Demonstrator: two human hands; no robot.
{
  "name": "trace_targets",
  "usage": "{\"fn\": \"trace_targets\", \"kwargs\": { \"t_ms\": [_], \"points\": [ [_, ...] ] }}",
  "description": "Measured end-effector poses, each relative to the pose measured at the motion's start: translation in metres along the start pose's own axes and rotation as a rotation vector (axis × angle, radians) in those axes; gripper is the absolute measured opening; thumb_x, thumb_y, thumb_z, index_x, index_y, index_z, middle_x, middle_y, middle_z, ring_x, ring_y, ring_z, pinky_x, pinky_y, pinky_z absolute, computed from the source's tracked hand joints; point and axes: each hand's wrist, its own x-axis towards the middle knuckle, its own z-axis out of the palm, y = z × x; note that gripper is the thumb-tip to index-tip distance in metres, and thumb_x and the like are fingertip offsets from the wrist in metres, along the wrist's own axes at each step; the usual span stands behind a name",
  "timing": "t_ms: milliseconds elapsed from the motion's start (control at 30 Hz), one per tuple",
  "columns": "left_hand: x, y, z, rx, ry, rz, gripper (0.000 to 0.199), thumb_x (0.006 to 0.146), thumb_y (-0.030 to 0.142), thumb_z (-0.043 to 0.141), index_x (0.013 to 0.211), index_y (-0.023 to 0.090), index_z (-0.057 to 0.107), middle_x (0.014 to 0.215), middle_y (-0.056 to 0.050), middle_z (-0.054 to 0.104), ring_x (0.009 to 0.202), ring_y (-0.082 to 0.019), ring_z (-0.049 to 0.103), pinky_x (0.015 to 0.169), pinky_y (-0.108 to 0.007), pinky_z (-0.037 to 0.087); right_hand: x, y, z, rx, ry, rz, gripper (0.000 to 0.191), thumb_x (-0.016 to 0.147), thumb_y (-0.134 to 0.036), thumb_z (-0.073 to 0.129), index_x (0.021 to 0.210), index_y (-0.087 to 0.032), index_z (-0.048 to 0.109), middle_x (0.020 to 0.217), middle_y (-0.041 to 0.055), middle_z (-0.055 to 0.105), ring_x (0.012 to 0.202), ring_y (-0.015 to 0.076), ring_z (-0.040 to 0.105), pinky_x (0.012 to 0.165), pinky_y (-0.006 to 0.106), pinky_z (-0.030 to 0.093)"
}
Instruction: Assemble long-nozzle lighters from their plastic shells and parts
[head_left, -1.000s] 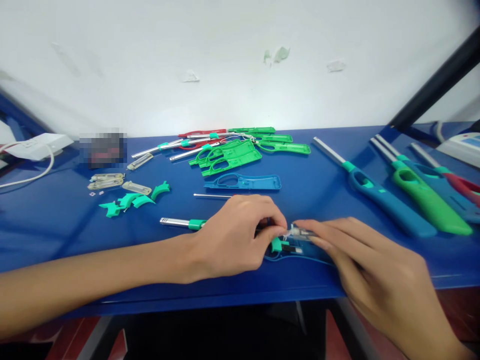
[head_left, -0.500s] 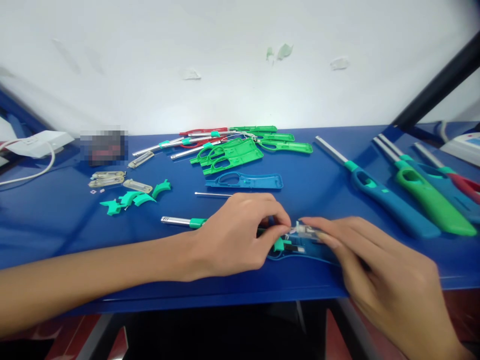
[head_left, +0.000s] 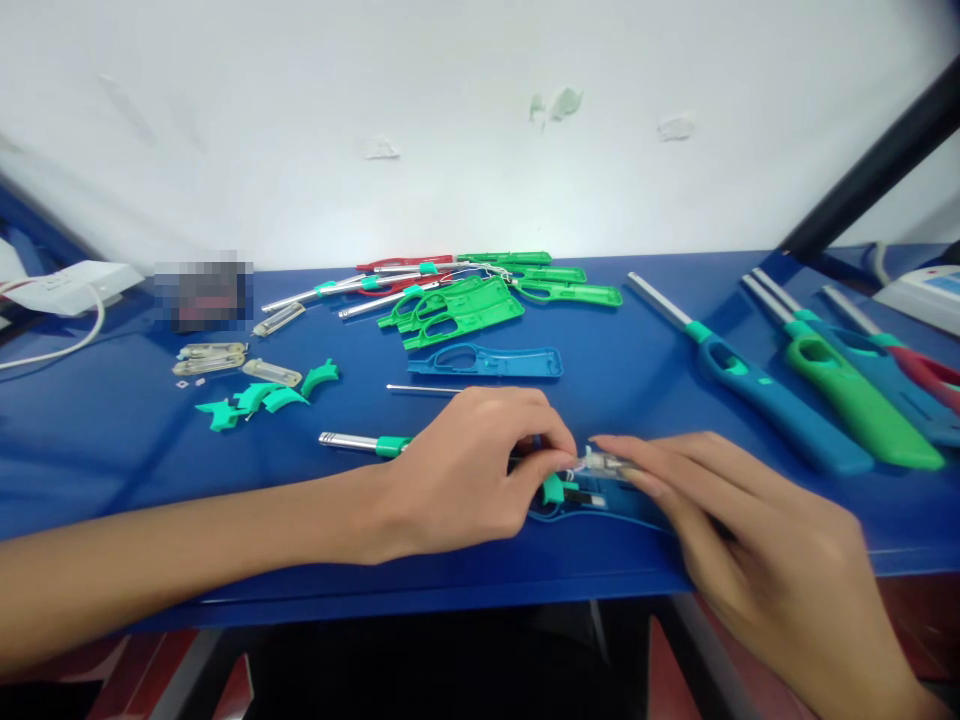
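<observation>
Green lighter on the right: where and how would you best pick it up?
Probably by the broad handle of the green lighter, from above and the near side, ideally with the right hand: the thick end points toward the person, while the slim metal tube points toward the wall.

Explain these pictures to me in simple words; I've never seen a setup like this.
There is no machine: these are a person's bare hands. One camera worn on the head took every picture, looking forward and down. The right hand holds a small clear part. The left hand pinches at its end, above an open blue shell. On the blue table lie green curved pieces at left, green shells at the back and long-necked lighters at right.
</observation>
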Motion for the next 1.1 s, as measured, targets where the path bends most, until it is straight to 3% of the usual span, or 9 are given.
{"fn": "trace_targets", "kwargs": {
  "t_ms": [300, 633, 1100],
  "points": [
    [-0.0015, 0.0053, -0.0034, 0.015, -0.010, 0.045, 0.025, 0.101, 0.014, 0.053, 0.098, 0.009, 0.077, 0.092, -0.005, 0.075, 0.079, -0.014, 0.065, 0.074, -0.027, 0.050, -0.0013, -0.0009, 0.0017, -0.005, 0.039, 0.026, 0.022, 0.108, -0.012, 0.054, 0.119, -0.020, 0.071, 0.107, 0.0018, 0.073, 0.097, 0.0129, 0.067, 0.094, 0.024, 0.049],
    [-0.0068, 0.0053, -0.0030, 0.127, -0.101, 0.097, 0.030, 0.095, 0.012, 0.050, 0.116, 0.011, 0.072, 0.114, -0.010, 0.072, 0.101, -0.024, 0.067, 0.092, -0.038, 0.055, -0.0004, 0.0016, 0.0005, -0.045, 0.022, 0.024, 0.018, 0.107, -0.015, 0.054, 0.114, -0.019, 0.070, 0.105, 0.0056, 0.068, 0.096, 0.0181, 0.066, 0.085, 0.031, 0.051],
    [-0.0061, 0.0073, -0.0045, 0.186, -0.183, 0.054, 0.030, 0.103, 0.017, 0.047, 0.128, 0.018, 0.063, 0.126, -0.010, 0.069, 0.115, -0.027, 0.064, 0.095, -0.044, 0.056, -0.0046, 0.0012, 0.0009, -0.054, -0.006, 0.035, 0.017, 0.107, -0.017, 0.052, 0.108, -0.021, 0.069, 0.105, 0.0053, 0.065, 0.089, 0.0168, 0.066, 0.079, 0.031, 0.050]
  ]
}}
